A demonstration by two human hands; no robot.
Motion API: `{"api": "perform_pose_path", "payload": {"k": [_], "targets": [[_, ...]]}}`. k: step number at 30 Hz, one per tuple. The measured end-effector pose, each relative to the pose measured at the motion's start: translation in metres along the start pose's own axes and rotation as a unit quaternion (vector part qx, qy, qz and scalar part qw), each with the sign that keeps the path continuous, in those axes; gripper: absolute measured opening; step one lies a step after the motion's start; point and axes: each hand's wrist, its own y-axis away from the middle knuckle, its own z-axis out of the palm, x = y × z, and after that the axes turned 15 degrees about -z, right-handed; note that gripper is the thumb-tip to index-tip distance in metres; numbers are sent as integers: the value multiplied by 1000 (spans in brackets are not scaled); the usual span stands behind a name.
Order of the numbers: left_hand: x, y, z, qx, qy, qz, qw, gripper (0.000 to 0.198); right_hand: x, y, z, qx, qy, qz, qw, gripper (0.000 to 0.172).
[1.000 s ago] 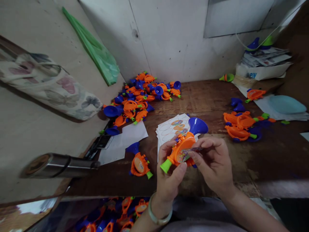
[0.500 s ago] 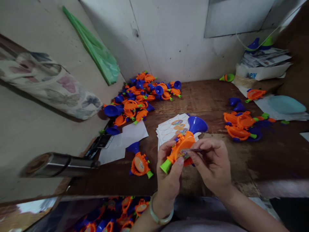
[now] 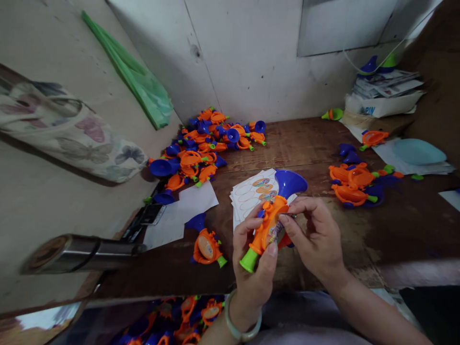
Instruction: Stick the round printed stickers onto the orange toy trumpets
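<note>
Holds orange toy trumpet (image 3: 273,218) in left hand (image 3: 254,270), with fingers curled around its body, slanting lengthwise from green mouthpiece (image 3: 249,260) at the near end to blue bell (image 3: 290,183) at the far end. Pinches printed sticker (image 3: 276,232) between thumb and fingers of right hand (image 3: 318,242), close against the trumpet's right side; cannot tell exact contact. Has sticker sheets (image 3: 246,199) just beyond the trumpet on the counter (image 3: 359,235), second trumpet (image 3: 206,247) to its left, heap of trumpets (image 3: 190,158) beyond leftward, smaller cluster (image 3: 361,177) off right. Shows nothing blocking between right hand and trumpet.

Left hand (image 3: 254,261) grips, curled; right hand (image 3: 318,239) pinches just beside.
</note>
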Motion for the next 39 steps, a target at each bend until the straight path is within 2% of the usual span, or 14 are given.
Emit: {"api": "perform_pose_path", "payload": {"k": [7,8,12,15,17,19,22,24,26,29,31,34,36,39], "targets": [[-4,0,-2,9,-6,-5,1000,31,8,3,-1,-26,74,-29,996,12],[-6,0,-3,13,-8,-4,1000,31,11,3,-1,-19,103,-39,994,18],[-7,0,-6,9,-27,6,1000,32,26,4,0,-11,173,-71,982,77],[-1,-1,-16,-9,-89,43,995,33,50,1,-4,-60,185,-82,977,82],[3,-3,-32,-2,-174,95,980,36,74,-6,-9,-65,228,-63,969,80],[4,-5,-55,17,-309,158,938,40,100,-15,-12,-163,252,26,953,68],[-6,-9,-95,41,-543,208,813,45,128,-28,-6,-309,253,126,908,49],[-16,-8,-118,31,-658,174,732,48,136,-31,7,-341,258,146,892,42],[-25,-5,-135,-5,-730,124,672,50,138,-31,23,-367,263,163,877,42],[-33,-2,-145,-67,-773,73,626,70,138,-25,44,-393,273,182,859,55],[-36,-2,-145,-77,-779,48,621,80,139,-20,51,-396,282,194,852,57],[-38,-12,-135,-69,-766,24,639,72,143,-17,54,-376,279,202,860,38],[-37,-24,-125,-56,-738,32,672,58,143,-17,50,-354,258,201,876,27],[-25,-49,-104,-9,-658,105,746,44,135,-19,36,-322,197,183,908,32]]}}
